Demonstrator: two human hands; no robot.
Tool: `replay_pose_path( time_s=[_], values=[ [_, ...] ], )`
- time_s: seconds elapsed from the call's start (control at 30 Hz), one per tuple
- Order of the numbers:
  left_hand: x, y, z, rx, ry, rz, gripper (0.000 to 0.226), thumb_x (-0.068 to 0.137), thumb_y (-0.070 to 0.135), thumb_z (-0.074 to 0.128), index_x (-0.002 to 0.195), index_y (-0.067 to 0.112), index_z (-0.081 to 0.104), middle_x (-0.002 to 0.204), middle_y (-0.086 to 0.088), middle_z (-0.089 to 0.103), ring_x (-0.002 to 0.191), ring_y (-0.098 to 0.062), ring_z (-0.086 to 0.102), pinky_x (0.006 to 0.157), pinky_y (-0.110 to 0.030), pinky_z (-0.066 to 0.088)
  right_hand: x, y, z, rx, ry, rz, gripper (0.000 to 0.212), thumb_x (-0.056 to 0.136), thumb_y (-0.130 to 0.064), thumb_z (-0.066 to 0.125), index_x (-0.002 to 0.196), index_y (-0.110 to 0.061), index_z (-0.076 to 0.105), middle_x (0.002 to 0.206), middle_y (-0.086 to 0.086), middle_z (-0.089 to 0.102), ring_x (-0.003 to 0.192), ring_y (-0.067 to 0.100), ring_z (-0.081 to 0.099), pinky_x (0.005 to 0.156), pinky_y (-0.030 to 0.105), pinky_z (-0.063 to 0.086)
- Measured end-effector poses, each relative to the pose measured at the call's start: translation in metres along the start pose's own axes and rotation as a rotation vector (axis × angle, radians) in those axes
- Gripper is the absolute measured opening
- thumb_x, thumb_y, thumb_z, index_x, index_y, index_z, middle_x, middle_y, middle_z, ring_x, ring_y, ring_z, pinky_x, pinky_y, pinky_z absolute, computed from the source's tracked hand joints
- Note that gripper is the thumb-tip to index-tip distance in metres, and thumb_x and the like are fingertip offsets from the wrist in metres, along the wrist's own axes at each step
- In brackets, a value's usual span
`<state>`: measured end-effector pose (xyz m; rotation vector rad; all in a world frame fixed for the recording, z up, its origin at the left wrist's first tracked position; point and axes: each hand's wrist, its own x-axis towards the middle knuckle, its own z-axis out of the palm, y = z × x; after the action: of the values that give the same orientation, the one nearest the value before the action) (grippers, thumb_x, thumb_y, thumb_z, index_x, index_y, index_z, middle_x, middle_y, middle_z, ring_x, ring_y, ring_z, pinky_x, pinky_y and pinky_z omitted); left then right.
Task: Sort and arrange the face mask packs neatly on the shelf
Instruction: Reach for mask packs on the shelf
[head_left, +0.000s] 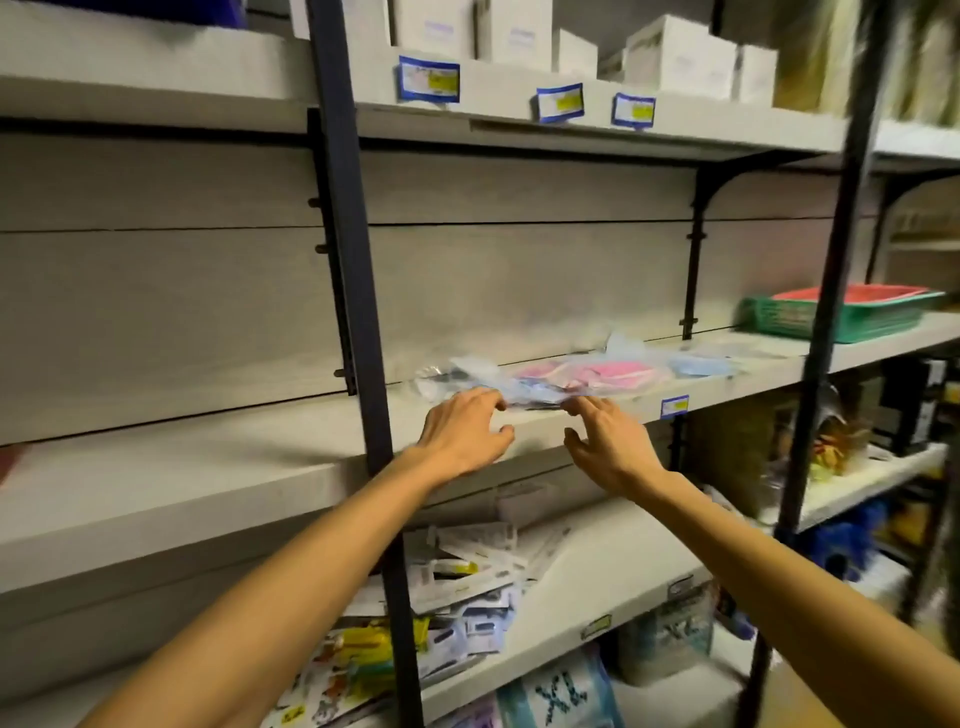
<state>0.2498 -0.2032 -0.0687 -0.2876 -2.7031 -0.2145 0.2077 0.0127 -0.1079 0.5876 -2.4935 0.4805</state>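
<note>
Face mask packs in clear plastic lie in a loose heap on the middle shelf (260, 457): a pink pack (613, 375), a blue pack (701, 367), and a dark-and-white pack (441, 382) at the left. My left hand (467, 434) reaches to the shelf's front edge, its fingertips at the near edge of the heap. My right hand (605, 441) is beside it, fingers stretched out and touching the front pack. The image is blurred, so I cannot tell whether either hand pinches the plastic.
A dark upright post (358, 312) stands just left of my left hand, another post (826, 312) at the right. A green basket (831, 322) sits on the shelf's right end. White boxes (675, 57) fill the upper shelf; small packets (467, 582) clutter the lower one.
</note>
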Motion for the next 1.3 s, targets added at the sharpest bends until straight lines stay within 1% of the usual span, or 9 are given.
replay_pose_path(
  time_s=[0.2,0.4,0.5,0.63,0.8,0.9,1.03,1.2,1.3],
  values=[
    [0.089,-0.016,0.017,-0.002,-0.017,-0.284,0.059,0.097,0.049,0.050,0.142,0.011,0.043,0.137,-0.017,0.060,0.126,-0.037,0.054,0.092,-0.039,0.047,0.081,0.052,0.002,0.096,0.001,0.169,0.050,0.098,-0.039,0.056,0.140,-0.013,0.048,0.135,0.011,0.061,0.122,0.030,0.052,0.098,0.040,0.045],
    [0.149,-0.046,0.050,-0.079,-0.108,-0.484,0.079,0.098,0.062,0.041,0.159,0.020,0.014,0.151,-0.021,0.047,0.140,-0.042,0.040,0.111,-0.043,0.035,0.153,0.075,0.023,-0.014,-0.118,0.292,0.065,0.098,-0.055,0.048,0.140,-0.006,0.043,0.141,0.018,0.054,0.127,0.037,0.047,0.099,0.042,0.042],
    [0.168,-0.052,0.063,-0.129,-0.107,-0.538,0.071,0.097,0.064,0.040,0.157,0.026,0.027,0.155,-0.016,0.044,0.142,-0.042,0.037,0.114,-0.043,0.032,0.175,0.080,0.037,-0.125,-0.175,0.307,0.076,0.093,-0.068,0.043,0.137,-0.006,0.045,0.143,0.018,0.051,0.129,0.037,0.044,0.101,0.044,0.040],
    [0.187,-0.061,0.071,-0.180,-0.012,-0.546,0.050,0.097,0.053,0.051,0.128,0.016,0.063,0.136,-0.012,0.063,0.125,-0.036,0.056,0.102,-0.037,0.047,0.197,0.093,0.051,-0.195,-0.255,0.298,0.101,0.079,-0.089,0.034,0.139,-0.009,0.047,0.146,0.017,0.048,0.135,0.035,0.041,0.106,0.046,0.035],
    [0.202,-0.069,0.074,-0.246,0.127,-0.561,0.052,0.093,0.036,0.062,0.142,0.020,0.055,0.144,-0.005,0.058,0.129,-0.030,0.056,0.102,-0.034,0.047,0.226,0.107,0.065,-0.259,-0.431,0.242,0.116,0.068,-0.099,0.028,0.137,-0.010,0.054,0.149,0.018,0.045,0.138,0.036,0.037,0.112,0.049,0.031],
    [0.214,-0.075,0.076,-0.251,0.228,-0.581,0.052,0.092,0.030,0.063,0.144,0.023,0.054,0.145,-0.004,0.059,0.128,-0.031,0.057,0.101,-0.035,0.047,0.242,0.114,0.078,-0.246,-0.516,0.186,0.104,0.069,-0.096,0.034,0.128,-0.014,0.061,0.147,0.017,0.048,0.138,0.038,0.037,0.113,0.052,0.029],
    [0.229,-0.084,0.079,-0.308,0.328,-0.633,0.053,0.089,0.018,0.065,0.140,0.027,0.058,0.136,-0.005,0.066,0.121,-0.033,0.061,0.095,-0.032,0.049,0.259,0.123,0.094,-0.126,-0.509,0.069,0.076,0.082,-0.082,0.045,0.116,-0.018,0.065,0.138,0.013,0.056,0.130,0.035,0.044,0.110,0.051,0.032],
    [0.229,-0.091,0.079,-0.474,0.506,-0.648,0.066,0.083,0.007,0.073,0.144,0.022,0.053,0.129,0.002,0.068,0.108,-0.020,0.066,0.101,-0.036,0.052,0.267,0.123,0.108,-0.040,-0.410,-0.102,0.043,0.097,-0.057,0.045,0.105,-0.023,0.069,0.121,0.008,0.066,0.115,0.030,0.057,0.108,0.050,0.031],
    [0.225,-0.094,0.075,-0.534,0.603,-0.709,0.089,0.081,0.006,0.078,0.155,0.025,0.034,0.117,0.005,0.069,0.103,-0.013,0.061,0.094,-0.028,0.049,0.267,0.123,0.111,0.016,-0.260,-0.184,0.032,0.101,-0.042,0.044,0.105,-0.026,0.072,0.113,0.005,0.071,0.106,0.030,0.063,0.090,0.039,0.036]
  ],
)
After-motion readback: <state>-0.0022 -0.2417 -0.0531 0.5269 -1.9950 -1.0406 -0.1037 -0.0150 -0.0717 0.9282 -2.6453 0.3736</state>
